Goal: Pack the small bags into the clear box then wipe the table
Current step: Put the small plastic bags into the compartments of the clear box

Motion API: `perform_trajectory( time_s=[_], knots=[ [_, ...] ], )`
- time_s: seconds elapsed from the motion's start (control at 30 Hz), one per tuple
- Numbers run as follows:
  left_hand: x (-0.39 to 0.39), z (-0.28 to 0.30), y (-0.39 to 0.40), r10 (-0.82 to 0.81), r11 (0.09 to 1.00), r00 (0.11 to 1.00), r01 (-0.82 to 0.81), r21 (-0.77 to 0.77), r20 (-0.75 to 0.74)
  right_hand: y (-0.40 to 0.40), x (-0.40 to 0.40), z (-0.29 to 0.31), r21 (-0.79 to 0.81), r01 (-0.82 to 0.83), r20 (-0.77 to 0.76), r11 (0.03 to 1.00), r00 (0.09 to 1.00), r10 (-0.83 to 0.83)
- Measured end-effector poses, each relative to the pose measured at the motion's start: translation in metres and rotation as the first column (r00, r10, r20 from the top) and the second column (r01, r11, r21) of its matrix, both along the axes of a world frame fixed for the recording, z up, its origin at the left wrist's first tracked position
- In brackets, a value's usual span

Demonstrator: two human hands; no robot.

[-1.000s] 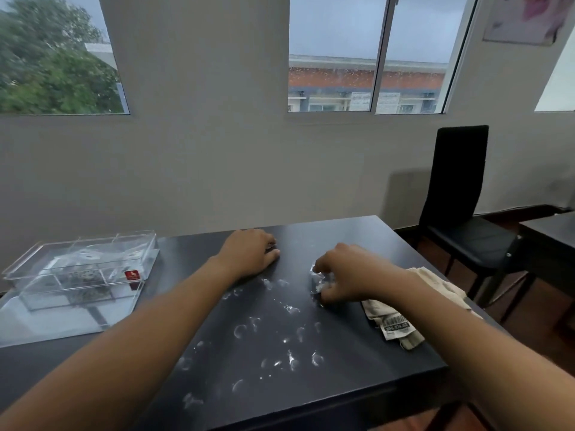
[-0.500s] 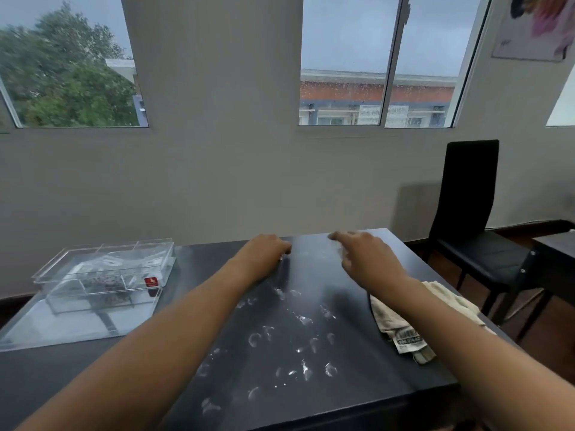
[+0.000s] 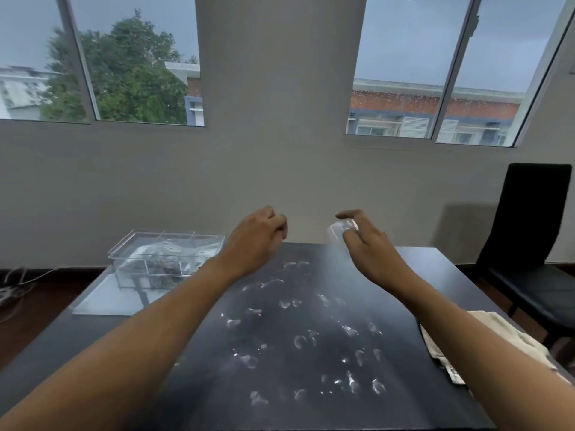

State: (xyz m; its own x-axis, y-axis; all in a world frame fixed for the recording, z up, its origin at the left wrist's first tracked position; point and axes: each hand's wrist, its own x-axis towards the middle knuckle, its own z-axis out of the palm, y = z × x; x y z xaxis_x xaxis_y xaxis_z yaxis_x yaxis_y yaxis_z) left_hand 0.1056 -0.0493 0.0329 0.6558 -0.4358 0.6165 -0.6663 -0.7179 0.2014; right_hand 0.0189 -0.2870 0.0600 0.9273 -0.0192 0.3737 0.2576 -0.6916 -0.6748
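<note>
Clear box (image 3: 166,259) sits at the desk's (image 3: 199,399) far left corner, long side running left-right, contents a blur. Left hand (image 3: 255,241) hovers with fingers curled, nothing visibly in it. Right hand (image 3: 364,241) pinches a small bag (image 3: 339,228), blurry. Cloth (image 3: 448,346) at the right edge, partly behind the forearm.

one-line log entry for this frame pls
left hand: raised, curled, nothing seen held | right hand: holds small bag | clear box: open, partly filled | cloth: unused
</note>
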Motion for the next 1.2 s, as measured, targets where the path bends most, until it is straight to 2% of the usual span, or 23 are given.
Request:
perform_trajectory(
  time_s=[0.13, 0.2, 0.33, 0.47, 0.53, 0.63, 0.73, 0.8, 0.87, 0.93, 1.03, 1.1, 1.2],
  knots=[
    [-0.003, 0.014, 0.061, 0.07, 0.994, 0.997, -0.071, -0.082, -0.014, 0.044, 0.015, 0.004, 0.095, -0.075, -0.029, 0.993, 0.997, 0.078],
    [-0.005, 0.02, 0.095, 0.113, 0.985, 0.994, -0.113, -0.132, -0.008, 0.067, 0.024, 0.003, 0.09, -0.115, -0.031, 0.989, 0.992, 0.119],
    [-0.012, 0.025, 0.162, 0.188, 0.961, 0.981, -0.173, -0.216, 0.053, 0.107, 0.041, -0.003, -0.028, -0.194, -0.03, 0.981, 0.981, 0.193],
    [-0.012, 0.008, 0.209, 0.277, 0.908, 0.96, -0.247, -0.34, 0.044, 0.142, 0.064, -0.011, -0.149, -0.232, -0.007, 0.961, 0.972, 0.233],
    [-0.011, -0.007, 0.217, 0.265, 0.918, 0.964, -0.243, -0.313, 0.029, 0.159, 0.073, -0.01, -0.154, -0.248, 0.049, 0.956, 0.965, 0.258],
    [-0.01, -0.022, 0.216, 0.235, 0.951, 0.972, -0.232, -0.204, -0.007, 0.177, 0.087, -0.01, -0.169, -0.223, 0.221, 0.96, 0.941, 0.257],
    [-0.006, -0.029, 0.214, 0.255, 0.962, 0.965, -0.259, -0.088, -0.053, 0.192, 0.105, -0.012, -0.282, -0.121, 0.406, 0.952, 0.884, 0.233],
    [-0.004, -0.032, 0.213, 0.267, 0.963, 0.96, -0.268, -0.003, -0.085, 0.2, 0.116, -0.012, -0.364, -0.087, 0.43, 0.927, 0.868, 0.25],
    [-0.003, -0.035, 0.211, 0.269, 0.961, 0.958, -0.262, 0.085, -0.095, 0.208, 0.123, -0.017, -0.418, -0.133, 0.402, 0.899, 0.861, 0.313],
    [-0.003, -0.037, 0.208, 0.275, 0.956, 0.958, -0.264, 0.126, -0.081, 0.213, 0.13, -0.026, -0.508, -0.227, 0.339, 0.831, 0.834, 0.435],
    [-0.003, -0.041, 0.208, 0.292, 0.949, 0.953, -0.28, 0.142, -0.076, 0.221, 0.125, -0.044, -0.625, -0.326, 0.09, 0.71, 0.873, 0.48],
    [-0.002, -0.044, 0.21, 0.293, 0.949, 0.953, -0.281, 0.14, -0.073, 0.221, 0.118, -0.052, -0.614, -0.367, -0.019, 0.699, 0.892, 0.451],
    [-0.001, -0.045, 0.211, 0.279, 0.956, 0.956, -0.268, 0.119, -0.092, 0.213, 0.113, -0.054, -0.527, -0.425, -0.037, 0.736, 0.877, 0.48]
  ],
)
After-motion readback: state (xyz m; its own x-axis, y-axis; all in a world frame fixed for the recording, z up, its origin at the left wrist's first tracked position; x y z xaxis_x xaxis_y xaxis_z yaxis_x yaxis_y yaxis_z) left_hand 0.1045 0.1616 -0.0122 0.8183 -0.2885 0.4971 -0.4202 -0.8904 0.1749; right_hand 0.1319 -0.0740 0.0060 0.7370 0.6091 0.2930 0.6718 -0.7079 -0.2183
